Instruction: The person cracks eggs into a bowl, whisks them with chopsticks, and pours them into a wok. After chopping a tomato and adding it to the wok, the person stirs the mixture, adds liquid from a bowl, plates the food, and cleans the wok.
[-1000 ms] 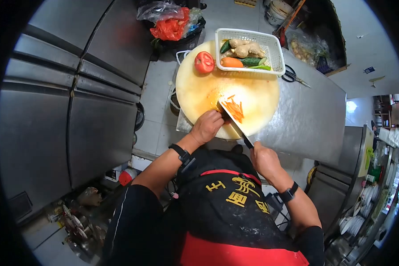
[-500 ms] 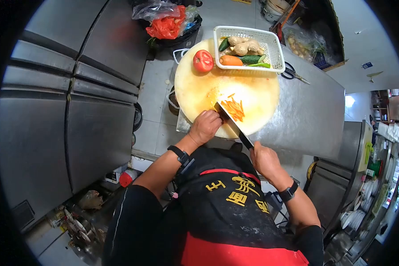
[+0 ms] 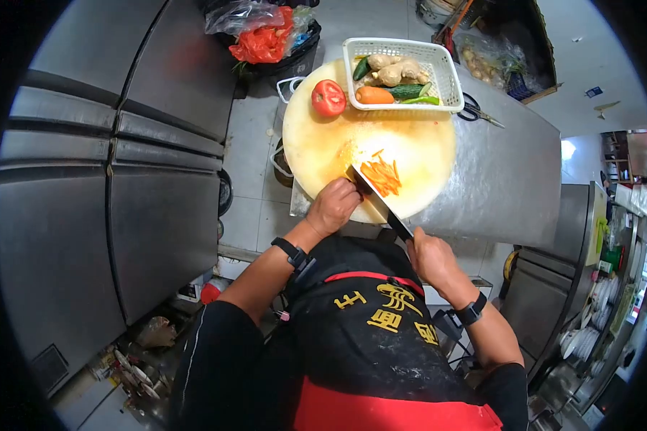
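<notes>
My right hand (image 3: 431,257) grips the dark handle of a kitchen knife (image 3: 382,200), whose broad blade stands on the round cutting board (image 3: 310,151). My left hand (image 3: 335,205) has its fingers curled against the blade's left side, on the board's near edge. Whatever lies under those fingers is mostly hidden by the hand and the blade. Thin orange strips (image 3: 383,177), looking like carrot, lie in a small pile just right of the blade.
A red tomato (image 3: 328,98) sits at the board's far left. Behind it a white basket (image 3: 456,93) holds ginger (image 3: 401,70), a carrot (image 3: 374,95) and cucumber (image 3: 407,91). Scissors (image 3: 482,111) lie on the steel table (image 3: 503,172). A bag-filled bin (image 3: 295,57) stands beyond.
The view has shifted slightly. Both hands and the knife keep nearly the same place on the board; the orange strips sit about as before.
</notes>
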